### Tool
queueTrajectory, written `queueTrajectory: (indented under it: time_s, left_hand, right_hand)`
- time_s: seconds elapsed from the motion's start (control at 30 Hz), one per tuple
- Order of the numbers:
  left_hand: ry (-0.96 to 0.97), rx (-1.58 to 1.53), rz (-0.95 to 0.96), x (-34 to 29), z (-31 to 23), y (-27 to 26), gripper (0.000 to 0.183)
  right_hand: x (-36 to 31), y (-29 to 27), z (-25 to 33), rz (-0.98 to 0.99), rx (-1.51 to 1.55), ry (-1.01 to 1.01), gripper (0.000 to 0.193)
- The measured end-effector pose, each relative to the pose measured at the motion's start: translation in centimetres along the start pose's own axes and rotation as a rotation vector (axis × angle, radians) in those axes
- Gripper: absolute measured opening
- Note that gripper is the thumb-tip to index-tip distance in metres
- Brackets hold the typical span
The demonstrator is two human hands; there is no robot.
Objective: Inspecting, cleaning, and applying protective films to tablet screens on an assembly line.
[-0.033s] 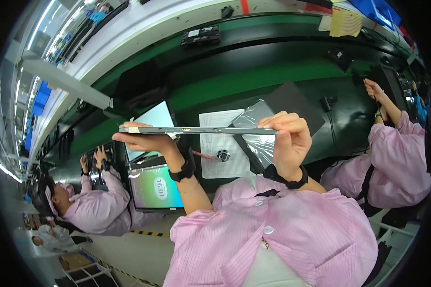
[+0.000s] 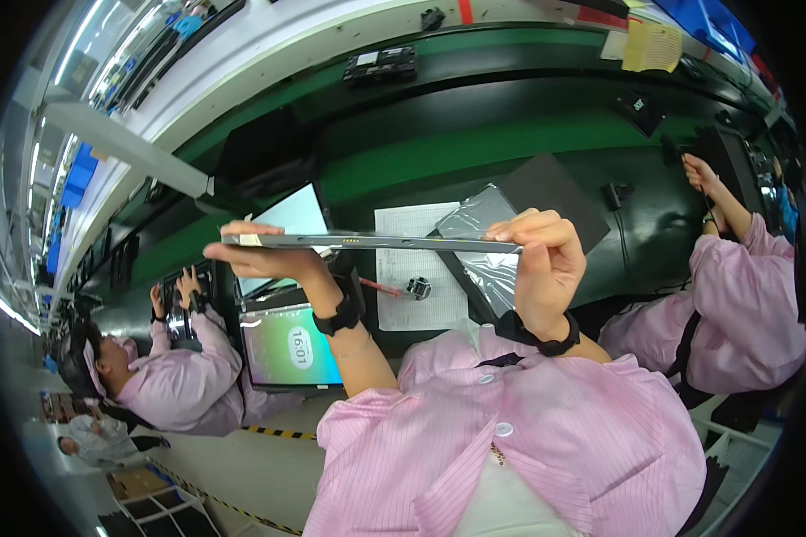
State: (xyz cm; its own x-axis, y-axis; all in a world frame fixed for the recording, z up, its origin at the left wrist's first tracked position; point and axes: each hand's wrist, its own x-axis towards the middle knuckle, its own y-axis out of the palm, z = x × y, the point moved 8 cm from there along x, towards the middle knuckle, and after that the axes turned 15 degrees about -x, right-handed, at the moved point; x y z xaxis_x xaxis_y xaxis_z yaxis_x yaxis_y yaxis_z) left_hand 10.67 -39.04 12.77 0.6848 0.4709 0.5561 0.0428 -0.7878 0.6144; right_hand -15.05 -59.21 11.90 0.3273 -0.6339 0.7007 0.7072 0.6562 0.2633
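A thin grey tablet [image 2: 376, 242], seen edge-on, is held level in front of my chest, above the bench. Small gold contacts show on its edge, and a pale tab sits at its left end. My left hand [image 2: 273, 259] grips that end, with the palm beneath it. At the other end my right hand [image 2: 546, 251] pinches a corner between thumb and fingers. Both faces of the tablet are hidden from this angle. Below it lie a printed sheet [image 2: 398, 309], a red pen [image 2: 378, 287], a small black-and-silver device [image 2: 418, 287] and a clear plastic sleeve [image 2: 484, 219].
By my left forearm is a lit tablet [image 2: 278, 353]; a pale-screened one [image 2: 291, 219] lies beyond. A black sheet [image 2: 555, 201] and a charger with cable [image 2: 616, 192] are to the right. Co-workers sit left [image 2: 175, 376] and right [image 2: 743, 309]. A grey post [image 2: 125, 148] slants in from the left.
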Motion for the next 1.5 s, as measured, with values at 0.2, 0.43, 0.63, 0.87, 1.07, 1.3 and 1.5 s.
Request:
queueTrajectory:
  time_s: [0.2,0.43,0.63,0.87,1.07,1.3,1.5]
  left_hand:
    - [-0.276,-0.518,0.281,3.4,1.4,2.4,0.061]
    - [-0.496,-0.811,0.483,2.2,2.2,4.4,0.056]
    - [-0.59,-0.95,0.698,-1.4,2.5,7.7,0.056]
    - [-0.753,-0.689,0.497,-3.2,1.6,8.8,0.057]
    - [-0.665,-0.589,0.469,-2.5,0.9,8.3,0.057]
    - [-0.385,-1.488,1.426,2.0,0.2,8.9,0.026]
    - [-0.084,-1.582,1.287,5.3,2.4,5.9,0.018]
  right_hand:
    - [-0.8,1.4,0.6,0.145,0.029,0.205,0.006]
    - [-1.1,4.3,-1.9,0.324,0.116,0.606,0.011]
    - [1.5,4.7,-7.3,0.209,-0.234,0.46,0.013]
    - [2.7,5.2,-13.1,0.203,-0.486,0.401,0.02]
    - [2.3,5.4,-13.5,0.167,-0.43,0.426,0.019]
    - [10.0,8.7,-4.5,0.296,-0.385,0.191,0.019]
    - [13.2,14.3,0.4,0.433,-0.267,0.05,0.013]
